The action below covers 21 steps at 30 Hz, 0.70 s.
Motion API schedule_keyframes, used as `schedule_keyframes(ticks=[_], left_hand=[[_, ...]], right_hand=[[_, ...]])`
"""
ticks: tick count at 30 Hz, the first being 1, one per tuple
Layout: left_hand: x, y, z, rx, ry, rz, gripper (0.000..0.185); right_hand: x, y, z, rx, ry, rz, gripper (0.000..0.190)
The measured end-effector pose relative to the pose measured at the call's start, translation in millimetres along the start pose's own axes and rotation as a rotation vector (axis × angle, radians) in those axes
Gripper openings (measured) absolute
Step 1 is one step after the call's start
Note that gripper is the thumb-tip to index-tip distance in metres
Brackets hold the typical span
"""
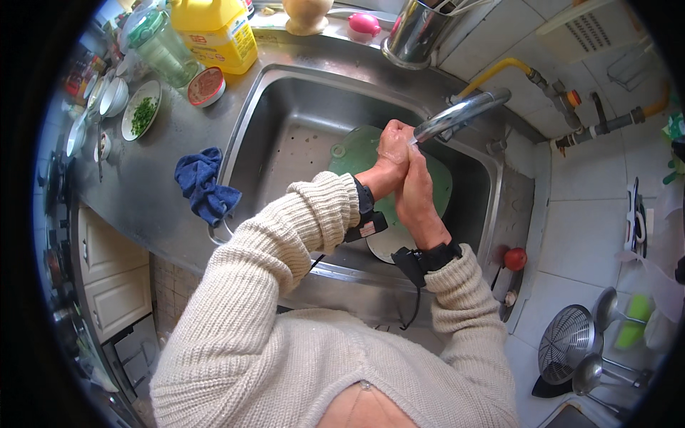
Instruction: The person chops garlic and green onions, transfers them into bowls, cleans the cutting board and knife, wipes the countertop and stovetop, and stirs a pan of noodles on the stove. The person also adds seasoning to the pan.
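My left hand (393, 151) and my right hand (416, 195) are pressed together, palms facing, under the spout of the chrome faucet (457, 115). Water runs onto them and the skin looks wet. The left fingers look curled; most fingers of both hands are hidden, and no object shows between them. Below lies a translucent green cutting board (356, 147) with a round hole, resting in the stainless steel sink (299, 115). Part of a pale round dish (379, 249) shows at the near side, mostly covered by my hands and the board.
Left of the sink lie a blue cloth (200, 184), a plate of chopped greens (142, 115), a bowl of minced meat (206, 86) and a yellow jug (219, 37). A red tomato-like fruit (515, 259) sits at the right ledge. Ladles and a skimmer (567, 342) hang on the right wall.
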State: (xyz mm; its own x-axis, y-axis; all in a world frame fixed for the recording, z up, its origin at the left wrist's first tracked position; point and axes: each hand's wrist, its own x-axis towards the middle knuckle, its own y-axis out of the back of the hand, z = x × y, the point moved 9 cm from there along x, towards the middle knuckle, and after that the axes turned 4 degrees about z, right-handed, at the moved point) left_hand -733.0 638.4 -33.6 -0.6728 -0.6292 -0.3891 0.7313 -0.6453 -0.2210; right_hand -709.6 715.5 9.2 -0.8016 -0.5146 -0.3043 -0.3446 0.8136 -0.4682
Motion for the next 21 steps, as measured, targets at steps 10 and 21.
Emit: schedule_keyframes(ticks=[10,21], left_hand=[[-7,25,23,0.536,-0.621,-0.217,0.027],[-89,100,84,0.911,-0.305,-0.357,0.037]], right_hand=[[5,6,-13,-0.522,-0.079,-0.309,0.037],[128,84,-73,-0.499,0.252,0.004,0.040]])
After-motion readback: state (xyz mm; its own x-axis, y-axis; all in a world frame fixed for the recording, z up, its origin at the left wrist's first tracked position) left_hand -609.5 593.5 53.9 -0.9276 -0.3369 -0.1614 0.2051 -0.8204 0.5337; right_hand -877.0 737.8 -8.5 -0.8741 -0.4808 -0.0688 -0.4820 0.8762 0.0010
